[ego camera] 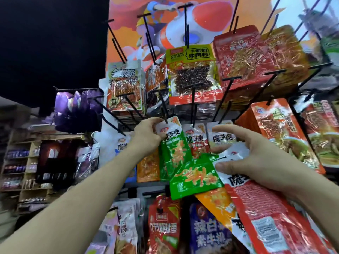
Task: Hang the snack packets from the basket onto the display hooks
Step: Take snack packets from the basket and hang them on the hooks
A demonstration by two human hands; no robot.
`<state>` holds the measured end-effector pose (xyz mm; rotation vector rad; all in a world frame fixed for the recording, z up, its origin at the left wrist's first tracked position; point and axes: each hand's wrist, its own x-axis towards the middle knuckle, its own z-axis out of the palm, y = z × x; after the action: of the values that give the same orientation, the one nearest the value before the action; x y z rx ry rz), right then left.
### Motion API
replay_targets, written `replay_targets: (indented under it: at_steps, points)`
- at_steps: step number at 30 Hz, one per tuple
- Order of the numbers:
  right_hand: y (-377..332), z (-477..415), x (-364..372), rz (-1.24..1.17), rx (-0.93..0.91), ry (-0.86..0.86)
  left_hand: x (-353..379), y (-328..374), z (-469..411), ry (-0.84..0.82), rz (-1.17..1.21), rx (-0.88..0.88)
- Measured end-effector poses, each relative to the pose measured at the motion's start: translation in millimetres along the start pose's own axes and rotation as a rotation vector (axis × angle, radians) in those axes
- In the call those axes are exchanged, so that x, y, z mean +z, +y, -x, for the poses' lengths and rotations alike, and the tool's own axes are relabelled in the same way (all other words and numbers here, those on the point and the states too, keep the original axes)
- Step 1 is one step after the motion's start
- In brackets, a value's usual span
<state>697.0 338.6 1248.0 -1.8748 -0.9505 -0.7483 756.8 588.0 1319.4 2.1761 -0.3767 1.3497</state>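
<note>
L hand [146, 134] is up at the rack, thumb & fingers pinching the white header of a green pkt [174, 153] right at the tip of a black hook [166, 117]. Can't tell if the hole is on the hook. The header reads "魔芋爽" in black, and the pkt hangs a bit tilted.

R hand [256, 158] is lower & to the right, fingers half curled, thumb pressed on the white top of a fanned bundle [238, 180]. Its index finger sticks out above, off the packs. In the bundle are a 2nd green pkt [194, 178], an orange pkt [216, 200] & a red pkt [266, 208] w/ a white header starting "魔" and a barcode label lower down. The 2nd green pkt overlaps the btm of the first.

Same row, just right of the hook, two more "魔芋爽" packs hang: a red-front one [196, 142] & a white-top one [222, 138]. Above hangs a yellow pkt [190, 55] marked "VEGETARIAN MEAT" & "老妈牛肉粒", dark shreds showing thru its window. Btm row has a blue pkt [207, 230] w/ "辣白" in white. Behind the rack is an orange cartoon poster [124, 24]. Shelves [22, 171] far left are too blurred to read.
</note>
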Motion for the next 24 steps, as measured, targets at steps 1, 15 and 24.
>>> replay_targets:
  at_steps: [1, 15, 24]
  points:
    - [0.7, 1.1, 0.0, 0.006, -0.005, 0.016, 1.9, -1.5, -1.7, 0.015, -0.028, 0.000]
    - [0.3, 5.6, 7.6, 0.004, -0.060, 0.127, 15.6, -2.3, 8.1, 0.224, -0.009, 0.111]
    - [2.5, 8.0, 19.5, 0.027, -0.181, 0.378, -11.2, 17.6, 42.3, 0.171, -0.024, 0.047]
